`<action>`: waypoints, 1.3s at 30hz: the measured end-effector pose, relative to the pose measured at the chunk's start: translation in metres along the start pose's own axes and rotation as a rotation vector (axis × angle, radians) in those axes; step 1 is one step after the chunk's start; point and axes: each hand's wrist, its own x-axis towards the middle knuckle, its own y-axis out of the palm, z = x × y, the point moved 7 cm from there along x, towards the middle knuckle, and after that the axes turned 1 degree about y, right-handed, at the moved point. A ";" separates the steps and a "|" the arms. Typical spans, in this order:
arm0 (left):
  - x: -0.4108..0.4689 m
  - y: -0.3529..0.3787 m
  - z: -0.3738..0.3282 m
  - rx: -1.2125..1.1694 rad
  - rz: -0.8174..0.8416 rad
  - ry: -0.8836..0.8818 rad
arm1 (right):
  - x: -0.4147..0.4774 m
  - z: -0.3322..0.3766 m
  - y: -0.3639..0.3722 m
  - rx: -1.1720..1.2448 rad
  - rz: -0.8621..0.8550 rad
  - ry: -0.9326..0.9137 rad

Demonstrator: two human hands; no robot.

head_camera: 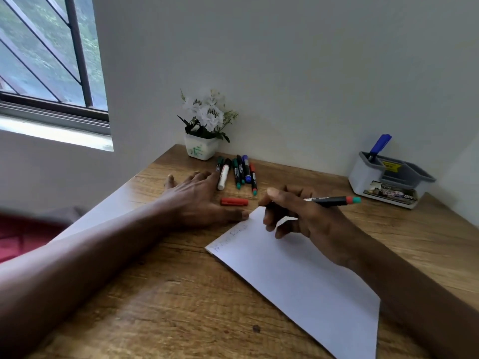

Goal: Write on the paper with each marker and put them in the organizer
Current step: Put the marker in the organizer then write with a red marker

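Note:
A white sheet of paper lies tilted on the wooden desk, with faint writing along its top left edge. My right hand grips an uncapped black marker over the sheet's top corner; the tip is hidden by my fingers. A red cap lies just left of that hand. My left hand rests flat on the desk, its thumb touching the paper's corner. Several capped markers lie in a row behind it. The grey and white organizer stands at the back right and holds a blue marker.
A white pot of artificial flowers stands in the back corner against the wall. The desk meets walls at the back and right. A window is at the upper left. Something red lies beyond the desk's left edge.

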 end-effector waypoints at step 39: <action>-0.002 -0.005 -0.002 -0.021 -0.003 0.000 | 0.014 -0.005 0.014 -0.358 -0.115 -0.036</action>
